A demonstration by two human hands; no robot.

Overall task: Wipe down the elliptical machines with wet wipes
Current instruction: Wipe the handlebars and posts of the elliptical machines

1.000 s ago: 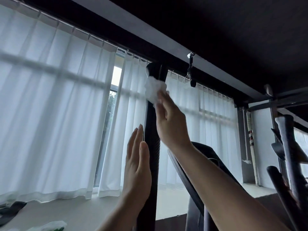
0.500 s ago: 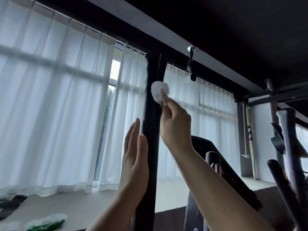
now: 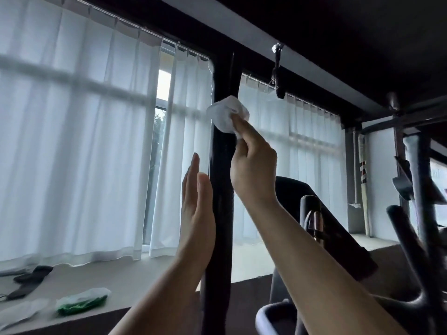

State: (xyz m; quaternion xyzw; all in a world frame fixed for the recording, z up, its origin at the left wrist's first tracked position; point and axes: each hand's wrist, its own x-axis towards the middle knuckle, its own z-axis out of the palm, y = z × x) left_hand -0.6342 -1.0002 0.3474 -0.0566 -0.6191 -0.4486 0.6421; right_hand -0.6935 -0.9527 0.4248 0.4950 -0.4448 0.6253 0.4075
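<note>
Wiping the upright handlebar of an elliptical machine, seen from below.

Left to right: the left hand (image 3: 197, 209), fingers straight and together, rests flat against the left side of the black handlebar (image 3: 221, 189), about where it was half a second ago. The bar's long axis runs near vertical, its top pointing toward the ceiling. The right hand (image 3: 254, 165) pinches a crumpled white wet wipe (image 3: 226, 114) against the bar's upper part, at much the same height as half a second ago and lower than a second ago.
</note>
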